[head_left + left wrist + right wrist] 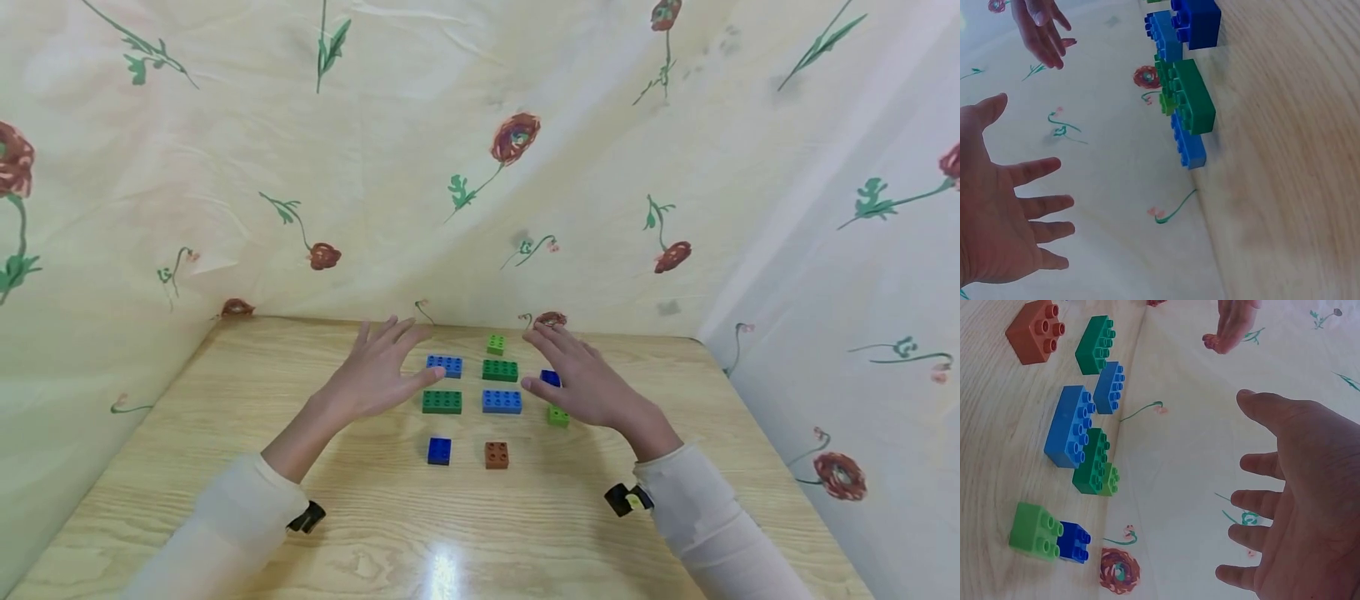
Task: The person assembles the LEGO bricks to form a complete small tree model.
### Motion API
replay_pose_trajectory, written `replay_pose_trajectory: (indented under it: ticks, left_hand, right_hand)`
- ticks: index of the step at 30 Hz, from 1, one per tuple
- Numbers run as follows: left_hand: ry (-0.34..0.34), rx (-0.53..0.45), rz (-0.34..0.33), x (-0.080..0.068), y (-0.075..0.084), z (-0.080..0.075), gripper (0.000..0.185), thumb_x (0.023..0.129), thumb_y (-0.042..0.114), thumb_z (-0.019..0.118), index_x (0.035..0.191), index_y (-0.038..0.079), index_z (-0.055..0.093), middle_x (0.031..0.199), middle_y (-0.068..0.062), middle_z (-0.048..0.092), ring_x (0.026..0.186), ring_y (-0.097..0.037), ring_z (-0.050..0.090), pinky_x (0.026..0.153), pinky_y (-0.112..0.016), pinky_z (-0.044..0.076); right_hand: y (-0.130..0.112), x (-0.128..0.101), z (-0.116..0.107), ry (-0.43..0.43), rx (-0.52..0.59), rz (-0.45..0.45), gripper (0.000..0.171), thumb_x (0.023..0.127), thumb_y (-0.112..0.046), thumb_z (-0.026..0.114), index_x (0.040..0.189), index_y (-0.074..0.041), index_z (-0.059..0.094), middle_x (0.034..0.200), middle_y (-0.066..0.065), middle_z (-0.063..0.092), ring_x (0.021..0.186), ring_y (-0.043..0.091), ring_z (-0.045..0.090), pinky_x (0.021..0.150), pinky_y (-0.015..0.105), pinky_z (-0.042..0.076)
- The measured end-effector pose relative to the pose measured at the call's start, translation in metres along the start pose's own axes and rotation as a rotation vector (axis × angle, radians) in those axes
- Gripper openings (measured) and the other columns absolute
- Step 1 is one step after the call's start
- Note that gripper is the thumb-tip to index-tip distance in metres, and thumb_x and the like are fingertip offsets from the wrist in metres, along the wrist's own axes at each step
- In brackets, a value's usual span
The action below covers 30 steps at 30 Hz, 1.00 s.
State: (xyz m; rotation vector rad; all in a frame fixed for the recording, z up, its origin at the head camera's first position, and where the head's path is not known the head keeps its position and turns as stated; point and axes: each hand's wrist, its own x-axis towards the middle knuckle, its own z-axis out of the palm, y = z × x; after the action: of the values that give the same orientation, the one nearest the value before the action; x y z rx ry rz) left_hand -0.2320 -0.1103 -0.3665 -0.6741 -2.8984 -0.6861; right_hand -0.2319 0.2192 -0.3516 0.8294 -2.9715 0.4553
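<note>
Both hands are held up over the bricks with fingers spread and nothing in them. My left hand (pixel 375 375) is by the back-left light blue brick (pixel 445 366) and a green brick (pixel 442 402). My right hand (pixel 588 379) overlaps a dark blue brick (pixel 551 378) and a lime brick (pixel 558 416) in the head view. Between the hands lie another green brick (pixel 499 370), a second light blue brick (pixel 502 402) and a small lime brick (pixel 496 344). Nearer the front sit a dark blue square brick (pixel 439 451) and a brown-orange brick (pixel 497 455).
A light wooden table (pixel 360 533) carries the bricks, studs up. Behind and beside it hangs a pale cloth (pixel 390 150) printed with red flowers. Small black devices (pixel 307 517) are strapped at the sleeve cuffs.
</note>
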Motion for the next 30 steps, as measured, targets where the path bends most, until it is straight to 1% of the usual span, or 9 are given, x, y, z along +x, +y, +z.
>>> replay_pose_trajectory:
  ticks: [3, 6, 10, 13, 15, 19, 24, 30]
  left_hand:
    - [-0.006, -0.021, 0.002, -0.003, 0.000, 0.005, 0.070, 0.099, 0.060, 0.058, 0.152, 0.015, 0.051, 0.163, -0.016, 0.041, 0.154, -0.042, 0.031, 0.123, -0.073, 0.009]
    - [-0.016, -0.047, 0.000, -0.005, 0.001, 0.010, 0.066, 0.099, 0.058, 0.059, 0.150, 0.016, 0.053, 0.162, -0.015, 0.043, 0.153, -0.039, 0.035, 0.124, -0.071, 0.013]
    - [-0.026, -0.080, -0.005, -0.008, -0.001, 0.017, 0.065, 0.100, 0.057, 0.059, 0.150, 0.016, 0.054, 0.163, -0.015, 0.041, 0.155, -0.039, 0.032, 0.125, -0.069, 0.015]
    - [-0.046, -0.112, -0.026, -0.011, -0.001, 0.020, 0.068, 0.099, 0.059, 0.058, 0.152, 0.016, 0.052, 0.165, -0.013, 0.039, 0.155, -0.041, 0.030, 0.122, -0.070, 0.022]
    - [-0.068, -0.129, -0.049, -0.014, -0.002, 0.023, 0.070, 0.098, 0.061, 0.058, 0.153, 0.019, 0.050, 0.166, -0.012, 0.037, 0.155, -0.042, 0.031, 0.120, -0.070, 0.028]
    - [-0.105, -0.147, -0.080, -0.018, -0.003, 0.028, 0.072, 0.095, 0.061, 0.064, 0.154, 0.023, 0.049, 0.167, -0.010, 0.035, 0.153, -0.042, 0.034, 0.116, -0.069, 0.035]
    - [-0.116, -0.146, -0.072, -0.020, -0.004, 0.035, 0.072, 0.092, 0.058, 0.070, 0.151, 0.022, 0.052, 0.166, -0.012, 0.037, 0.151, -0.042, 0.037, 0.114, -0.068, 0.038]
    - [-0.131, -0.203, -0.090, -0.023, -0.006, 0.038, 0.069, 0.091, 0.056, 0.071, 0.149, 0.022, 0.055, 0.165, -0.011, 0.039, 0.151, -0.041, 0.038, 0.114, -0.068, 0.039]
  right_hand:
    - [0.000, -0.001, 0.005, 0.016, 0.022, -0.005, 0.074, 0.102, -0.044, 0.063, 0.163, -0.016, 0.031, 0.170, 0.015, 0.026, 0.156, 0.043, 0.026, 0.119, 0.072, 0.025]
    - [0.000, -0.001, 0.009, 0.019, 0.054, -0.006, 0.072, 0.102, -0.043, 0.063, 0.161, -0.016, 0.034, 0.169, 0.015, 0.028, 0.155, 0.043, 0.030, 0.118, 0.071, 0.029]
    - [-0.001, -0.002, 0.014, 0.004, 0.110, 0.012, 0.070, 0.102, -0.044, 0.062, 0.161, -0.017, 0.035, 0.170, 0.014, 0.028, 0.155, 0.042, 0.030, 0.119, 0.069, 0.030]
    - [0.000, -0.004, 0.018, -0.009, 0.136, 0.031, 0.069, 0.103, -0.048, 0.060, 0.161, -0.017, 0.036, 0.169, 0.014, 0.029, 0.154, 0.042, 0.031, 0.119, 0.068, 0.031]
    - [0.000, -0.006, 0.021, -0.016, 0.142, 0.033, 0.069, 0.103, -0.048, 0.059, 0.161, -0.017, 0.036, 0.168, 0.015, 0.031, 0.154, 0.044, 0.032, 0.118, 0.069, 0.031]
    - [-0.001, -0.008, 0.027, -0.039, 0.154, 0.025, 0.069, 0.103, -0.048, 0.059, 0.161, -0.017, 0.036, 0.168, 0.015, 0.032, 0.153, 0.044, 0.033, 0.118, 0.071, 0.029]
    - [-0.002, -0.009, 0.032, -0.065, 0.186, 0.032, 0.069, 0.103, -0.048, 0.059, 0.161, -0.019, 0.036, 0.168, 0.012, 0.033, 0.154, 0.041, 0.033, 0.119, 0.070, 0.029]
    - [-0.003, -0.011, 0.035, -0.087, 0.223, 0.039, 0.068, 0.104, -0.046, 0.058, 0.161, -0.019, 0.034, 0.167, 0.013, 0.035, 0.153, 0.041, 0.035, 0.119, 0.065, 0.034]
